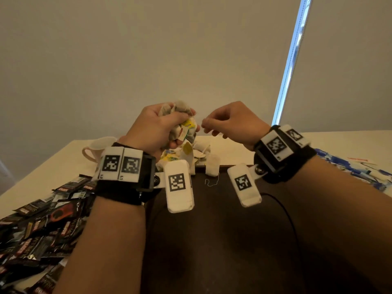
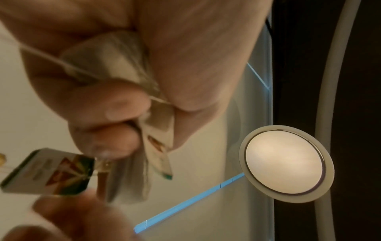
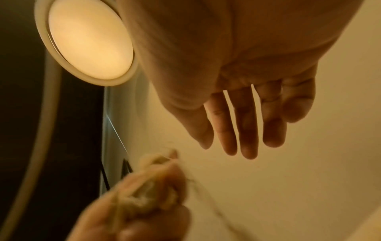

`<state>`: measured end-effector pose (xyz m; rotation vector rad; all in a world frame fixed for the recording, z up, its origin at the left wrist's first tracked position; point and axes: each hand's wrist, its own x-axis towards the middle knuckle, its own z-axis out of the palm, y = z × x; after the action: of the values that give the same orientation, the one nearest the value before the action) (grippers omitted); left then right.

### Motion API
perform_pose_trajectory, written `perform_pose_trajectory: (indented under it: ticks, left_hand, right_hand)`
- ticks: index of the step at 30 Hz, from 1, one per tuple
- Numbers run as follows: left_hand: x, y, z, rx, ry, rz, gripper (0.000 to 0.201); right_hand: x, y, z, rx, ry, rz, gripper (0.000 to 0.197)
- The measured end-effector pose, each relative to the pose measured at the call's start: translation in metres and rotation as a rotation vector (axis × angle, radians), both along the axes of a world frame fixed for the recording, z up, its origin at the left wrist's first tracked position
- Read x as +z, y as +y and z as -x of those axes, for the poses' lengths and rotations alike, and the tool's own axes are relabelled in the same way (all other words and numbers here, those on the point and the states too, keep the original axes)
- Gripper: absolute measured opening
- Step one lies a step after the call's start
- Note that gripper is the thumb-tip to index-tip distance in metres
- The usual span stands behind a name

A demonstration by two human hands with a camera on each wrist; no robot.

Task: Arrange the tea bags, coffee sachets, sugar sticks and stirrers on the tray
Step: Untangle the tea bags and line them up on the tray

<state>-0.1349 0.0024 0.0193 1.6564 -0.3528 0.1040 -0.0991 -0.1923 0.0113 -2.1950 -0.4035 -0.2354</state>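
Left hand (image 1: 158, 126) grip clenched round tea bags (image 1: 180, 115), right hand (image 1: 230, 122) fingers loosely extended, empty

The coffee sachets (image 1: 40, 230) read "KOPIKO" and "SUPREME".

Head view faces forward over both wrists, wrist views close, upturned, sharing ceiling lamp (image 2: 285, 163)
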Motion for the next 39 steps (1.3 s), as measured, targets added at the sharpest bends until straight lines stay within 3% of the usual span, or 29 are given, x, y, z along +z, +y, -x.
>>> perform_pose_trajectory:
  ticks: [3,11,19,25,31,35,39]
  left_hand:
    - [-0.002,-0.019,0.004,-0.065,0.032,-0.042,0.013]
    - [-0.004,-0.043,0.010,-0.175,0.078,-0.065,0.010]
    - [-0.006,-0.044,0.008,-0.130,0.103,0.018,0.015]
    - [-0.002,-0.043,0.011,-0.098,0.094,0.131,0.016]
    - [0.005,-0.040,0.018,-0.167,0.045,0.129,0.016]
    - [0.008,-0.038,0.020,-0.187,0.053,0.139,0.017]
    - [0.009,-0.037,0.021,-0.203,0.069,0.148,0.017]
  right_hand:
    - [0.009,-0.013,0.033,0.030,-0.012,-0.177,0.023]
    - [-0.003,-0.033,0.058,0.097,0.050,-0.350,0.020]
    - [-0.007,-0.038,0.055,0.076,0.034,-0.310,0.022]
    - [-0.008,-0.038,0.059,0.211,0.123,-0.139,0.018]
    - [-0.015,-0.033,0.058,0.216,0.066,0.044,0.018]
    - [-0.021,-0.028,0.055,0.164,0.054,0.038,0.022]
    - [-0.023,-0.023,0.054,0.172,0.097,-0.059,0.041]
